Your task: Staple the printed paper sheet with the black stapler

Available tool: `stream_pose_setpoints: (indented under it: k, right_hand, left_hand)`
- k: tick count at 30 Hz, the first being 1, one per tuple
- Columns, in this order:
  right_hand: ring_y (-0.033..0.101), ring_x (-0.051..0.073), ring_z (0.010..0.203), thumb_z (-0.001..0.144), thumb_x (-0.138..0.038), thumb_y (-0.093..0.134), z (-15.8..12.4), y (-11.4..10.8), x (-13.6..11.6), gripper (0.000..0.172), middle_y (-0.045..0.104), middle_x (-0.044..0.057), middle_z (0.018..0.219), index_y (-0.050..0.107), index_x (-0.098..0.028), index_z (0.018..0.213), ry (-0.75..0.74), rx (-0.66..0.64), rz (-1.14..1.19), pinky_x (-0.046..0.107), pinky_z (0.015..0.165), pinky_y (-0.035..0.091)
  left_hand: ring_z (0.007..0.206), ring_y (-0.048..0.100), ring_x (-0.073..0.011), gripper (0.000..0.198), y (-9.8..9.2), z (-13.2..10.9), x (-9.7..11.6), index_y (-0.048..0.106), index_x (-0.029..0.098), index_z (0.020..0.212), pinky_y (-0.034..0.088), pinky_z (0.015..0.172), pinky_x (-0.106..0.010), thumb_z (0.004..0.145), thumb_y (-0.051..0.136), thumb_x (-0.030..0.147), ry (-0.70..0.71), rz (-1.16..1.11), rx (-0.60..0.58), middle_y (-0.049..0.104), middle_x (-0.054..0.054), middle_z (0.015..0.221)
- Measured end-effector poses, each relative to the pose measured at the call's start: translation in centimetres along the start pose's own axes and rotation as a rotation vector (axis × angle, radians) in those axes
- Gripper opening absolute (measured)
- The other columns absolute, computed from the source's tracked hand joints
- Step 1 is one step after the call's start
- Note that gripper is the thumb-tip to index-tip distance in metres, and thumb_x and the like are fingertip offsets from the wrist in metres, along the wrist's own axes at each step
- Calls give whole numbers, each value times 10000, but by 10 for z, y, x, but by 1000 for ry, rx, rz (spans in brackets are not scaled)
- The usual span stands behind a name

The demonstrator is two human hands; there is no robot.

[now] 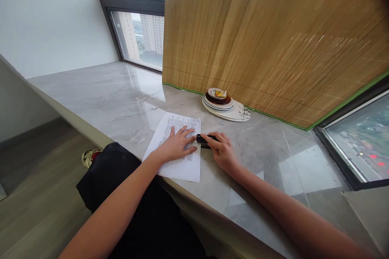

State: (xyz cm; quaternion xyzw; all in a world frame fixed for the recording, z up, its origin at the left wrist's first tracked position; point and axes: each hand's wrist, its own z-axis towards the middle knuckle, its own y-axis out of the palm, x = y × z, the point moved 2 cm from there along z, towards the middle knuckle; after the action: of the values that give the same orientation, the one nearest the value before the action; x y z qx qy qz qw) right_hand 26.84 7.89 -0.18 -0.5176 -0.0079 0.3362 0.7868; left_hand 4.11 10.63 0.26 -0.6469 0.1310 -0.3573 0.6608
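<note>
Likely a high-rise home, marble-look ledge [91, 89], bamboo blind [243, 36], stacked plates [219, 104], tower [153, 34] outside

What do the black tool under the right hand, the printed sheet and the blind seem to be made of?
Black tool: probably hard plastic, going by its smooth, dark shell; the right hand hides part.
Printed sheet: paper, thin, white and matte, bearing black print.
Blind: likely bamboo or wood strips, from its fine tan streaks; seemingly low sheen.

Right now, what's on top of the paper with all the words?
The left hand lies spread on the paper, and one end of the black stapler overlaps its edge. Whatever is under the hand is covered, so I can't see it.
</note>
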Motion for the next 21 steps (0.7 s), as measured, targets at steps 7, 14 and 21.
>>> stream_pose_setpoints:
  k: [7, 14, 21]
  right_hand:
    - [540, 283, 1082, 921, -16, 476, 3, -5, -12, 650, 653, 65, 1271, 601, -383, 1443, -50, -89, -237, 423, 861, 393]
    - [598, 240, 1036, 974, -94, 464, 0, 1, -7, 538, 669, 71, 1174, 604, -325, 1439, 8, 80, -53, 381, 901, 470]
    - [627, 261, 968, 961, -238, 526, 1, -19, 8, 486, 648, 85, 1058, 594, -239, 1442, 282, 370, 9, 427, 928, 524]
  left_hand:
    - [1573, 201, -376, 530, 2, 0, -2, 547, 334, 1475, 67, 1207, -753, 1028, 433, 595, -5, -19, -5, 351, -67, 1672]
    - [1577, 224, -321, 690, 4, 0, -5, 273, 287, 1636, 61, 1242, -693, 1035, 415, 596, -16, -8, -4, 317, -110, 1684]
    - [1549, 286, -340, 616, -3, 0, -5, 464, 261, 1530, 118, 1243, -677, 1009, 487, 589, -2, -28, 72, 369, -110, 1657]
